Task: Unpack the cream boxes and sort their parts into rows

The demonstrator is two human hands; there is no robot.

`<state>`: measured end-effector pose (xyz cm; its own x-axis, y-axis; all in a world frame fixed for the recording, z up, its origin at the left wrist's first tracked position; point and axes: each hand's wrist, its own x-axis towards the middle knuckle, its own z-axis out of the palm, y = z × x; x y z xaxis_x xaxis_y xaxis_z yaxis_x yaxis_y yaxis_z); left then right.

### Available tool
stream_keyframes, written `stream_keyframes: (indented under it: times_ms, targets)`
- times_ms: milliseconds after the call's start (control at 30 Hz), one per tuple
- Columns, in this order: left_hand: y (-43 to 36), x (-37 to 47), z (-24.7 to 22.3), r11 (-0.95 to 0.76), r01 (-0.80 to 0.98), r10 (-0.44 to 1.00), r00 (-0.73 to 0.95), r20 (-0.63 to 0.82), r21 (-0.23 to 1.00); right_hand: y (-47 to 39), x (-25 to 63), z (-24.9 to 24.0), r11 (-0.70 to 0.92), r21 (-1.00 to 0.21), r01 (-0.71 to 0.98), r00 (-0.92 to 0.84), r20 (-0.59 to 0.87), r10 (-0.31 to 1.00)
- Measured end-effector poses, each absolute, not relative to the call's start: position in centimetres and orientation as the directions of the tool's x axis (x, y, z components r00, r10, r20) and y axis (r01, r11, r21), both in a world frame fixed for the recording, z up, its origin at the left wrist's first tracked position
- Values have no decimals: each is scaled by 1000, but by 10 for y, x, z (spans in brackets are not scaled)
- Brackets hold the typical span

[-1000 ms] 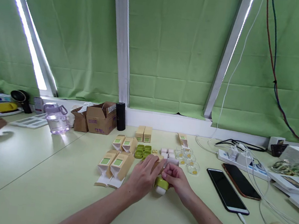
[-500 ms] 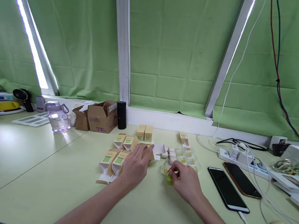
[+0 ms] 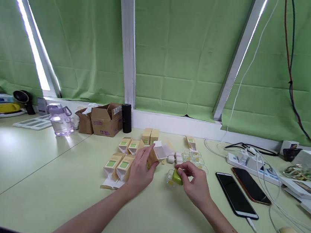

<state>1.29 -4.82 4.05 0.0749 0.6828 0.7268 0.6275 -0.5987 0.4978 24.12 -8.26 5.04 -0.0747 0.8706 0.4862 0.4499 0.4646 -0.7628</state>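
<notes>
My left hand [image 3: 141, 168] is closed around a small kraft-paper box [image 3: 154, 159], its white-lined flaps [image 3: 161, 150] standing open toward the right. Between the thumb and fingers of my right hand [image 3: 194, 180] is a small rounded green piece [image 3: 177, 177]. Directly left of it sits a clear plastic container [image 3: 170, 178] with a yellow mark; whether the two are joined I cannot tell. Several small pale cylinders [image 3: 178, 157] and more clear containers [image 3: 194, 158] lie just beyond my right hand. Left of my left hand stand boxes with green labels [image 3: 124, 165], the front ones with flaps open.
Two closed kraft boxes [image 3: 150, 135] stand farther back, and another box [image 3: 191, 143] lies behind the clear containers. On the right are two phones [image 3: 236, 195], a power strip [image 3: 256, 169] and loose cables. A cardboard carton [image 3: 106, 120], black cylinder [image 3: 126, 119] and water jug [image 3: 61, 120] stand back left.
My left hand has tilted the box up, and its flaps now face right and up. My right hand has raised the green piece slightly, showing more of it.
</notes>
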Motion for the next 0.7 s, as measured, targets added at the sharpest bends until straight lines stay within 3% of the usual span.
stream_keyframes:
  times_ms: [133,267,367,500,700]
  targets:
    - [-45,16,40,-561,400,787,-16,617,725,-74,238,39,479,-799,363,11,518,855]
    - [-43,18,40,-500,186,857,-36,514,846,-65,238,27,461,-807,368,22,504,864]
    - [-41,17,41,-452,-12,892,-9,452,892,-62,238,23,456,-806,377,15,498,867]
    - [-39,17,38,-269,-262,959,21,284,927,-60,234,21,453,-796,401,-5,492,870]
    - [-37,20,34,-89,-527,990,49,135,845,-59,232,16,462,-761,455,-46,498,866]
